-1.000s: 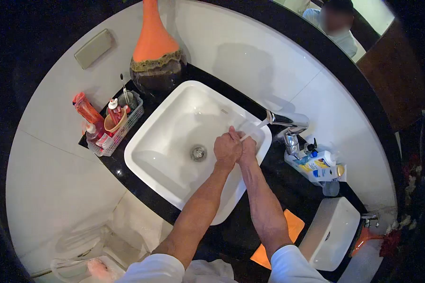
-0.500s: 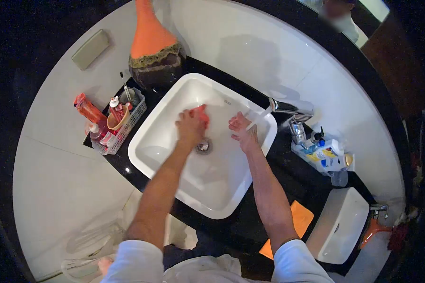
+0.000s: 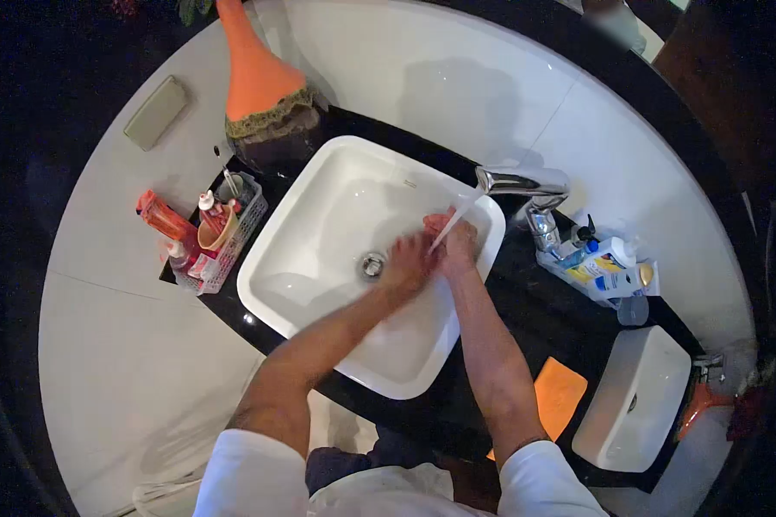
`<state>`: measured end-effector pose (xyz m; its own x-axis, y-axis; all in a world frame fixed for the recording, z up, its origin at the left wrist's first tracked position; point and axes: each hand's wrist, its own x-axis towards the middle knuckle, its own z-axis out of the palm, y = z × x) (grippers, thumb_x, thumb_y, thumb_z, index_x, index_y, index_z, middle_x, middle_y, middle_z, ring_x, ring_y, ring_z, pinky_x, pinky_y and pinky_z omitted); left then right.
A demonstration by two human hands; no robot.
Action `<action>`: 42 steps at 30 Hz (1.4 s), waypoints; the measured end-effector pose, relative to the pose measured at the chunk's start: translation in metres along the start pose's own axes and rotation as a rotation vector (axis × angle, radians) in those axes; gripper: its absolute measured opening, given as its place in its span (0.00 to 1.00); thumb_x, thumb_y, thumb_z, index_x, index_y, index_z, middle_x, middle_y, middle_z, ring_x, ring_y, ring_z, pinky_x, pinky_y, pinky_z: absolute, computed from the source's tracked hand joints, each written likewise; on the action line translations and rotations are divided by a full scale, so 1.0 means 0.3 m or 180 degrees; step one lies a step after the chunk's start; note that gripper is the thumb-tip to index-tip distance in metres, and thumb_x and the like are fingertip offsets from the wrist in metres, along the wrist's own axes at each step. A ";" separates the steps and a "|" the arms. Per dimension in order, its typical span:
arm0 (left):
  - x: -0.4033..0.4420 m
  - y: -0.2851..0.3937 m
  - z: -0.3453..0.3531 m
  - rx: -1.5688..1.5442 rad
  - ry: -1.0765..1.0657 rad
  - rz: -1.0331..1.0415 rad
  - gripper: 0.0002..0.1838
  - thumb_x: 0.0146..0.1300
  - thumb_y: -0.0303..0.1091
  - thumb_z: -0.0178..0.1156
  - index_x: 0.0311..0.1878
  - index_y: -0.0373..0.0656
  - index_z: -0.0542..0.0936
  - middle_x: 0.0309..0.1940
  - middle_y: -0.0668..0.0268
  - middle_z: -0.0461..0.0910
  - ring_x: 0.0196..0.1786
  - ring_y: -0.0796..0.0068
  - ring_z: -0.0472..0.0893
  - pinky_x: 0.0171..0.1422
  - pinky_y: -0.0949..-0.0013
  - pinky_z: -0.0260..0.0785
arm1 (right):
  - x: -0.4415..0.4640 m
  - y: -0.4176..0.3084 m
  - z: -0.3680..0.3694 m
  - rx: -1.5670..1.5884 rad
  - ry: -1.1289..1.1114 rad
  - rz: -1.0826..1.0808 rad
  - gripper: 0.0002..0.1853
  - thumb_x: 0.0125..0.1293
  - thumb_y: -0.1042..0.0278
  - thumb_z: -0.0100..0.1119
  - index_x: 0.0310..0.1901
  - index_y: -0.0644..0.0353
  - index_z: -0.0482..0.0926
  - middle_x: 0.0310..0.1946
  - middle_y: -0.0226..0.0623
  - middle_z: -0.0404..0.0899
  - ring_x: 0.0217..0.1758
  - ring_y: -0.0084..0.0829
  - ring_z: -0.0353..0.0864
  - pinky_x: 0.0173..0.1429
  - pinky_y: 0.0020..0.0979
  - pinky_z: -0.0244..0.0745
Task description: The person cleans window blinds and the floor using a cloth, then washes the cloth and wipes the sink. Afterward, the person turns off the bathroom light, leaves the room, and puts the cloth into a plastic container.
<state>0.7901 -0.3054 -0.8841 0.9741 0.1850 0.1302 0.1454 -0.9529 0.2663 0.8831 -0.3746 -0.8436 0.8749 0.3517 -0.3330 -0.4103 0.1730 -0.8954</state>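
Observation:
Over the right side of the white sink, my two hands meet under running water. A small, crumpled red cloth shows at the fingers of my right hand, which are curled round it. My left hand lies against the right one, its fingers smeared by motion; whether they grip the cloth too is hidden. From the chrome faucet, a stream of water falls onto the hands and cloth. The metal drain sits to the left of my left hand.
Left of the sink stands a basket of toiletries, with an orange-and-dark vase behind. Bottles fill a holder right of the faucet. An orange cloth and a white rectangular basin lie at the right.
My left hand has moved right from the sink's middle, bringing the red cloth to my right hand under the water. The view has shifted slightly.

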 end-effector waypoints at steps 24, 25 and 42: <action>0.138 0.282 -0.250 -0.2704 0.2315 -0.2984 0.28 0.69 0.54 0.45 0.45 0.32 0.77 0.45 0.42 0.76 0.46 0.40 0.77 0.58 0.47 0.64 | -0.142 -0.207 0.024 0.0059 -0.0095 -0.0006 0.14 0.65 0.57 0.60 0.41 0.61 0.82 0.32 0.33 0.80 0.31 0.26 0.78 0.37 0.26 0.75; 0.142 0.274 -0.264 -0.3086 0.2064 -0.3189 0.31 0.69 0.57 0.42 0.45 0.34 0.78 0.45 0.41 0.77 0.47 0.40 0.77 0.57 0.48 0.65 | -0.166 -0.213 0.043 0.0065 -0.0175 -0.0225 0.13 0.65 0.59 0.59 0.41 0.62 0.82 0.30 0.32 0.80 0.30 0.25 0.77 0.35 0.27 0.75; 0.105 0.302 -0.221 -0.1772 0.2885 -0.2329 0.33 0.71 0.52 0.37 0.34 0.32 0.83 0.34 0.39 0.80 0.41 0.38 0.80 0.51 0.45 0.71 | 0.210 0.153 -0.145 -0.1500 -0.0408 -0.0493 0.19 0.66 0.55 0.57 0.44 0.66 0.79 0.34 0.39 0.81 0.35 0.31 0.80 0.40 0.33 0.76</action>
<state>0.8225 -0.3699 -0.7924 0.2027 0.9235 0.3256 0.2873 -0.3739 0.8818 0.9305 -0.3844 -0.9186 0.8655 0.4700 -0.1732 -0.0917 -0.1913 -0.9772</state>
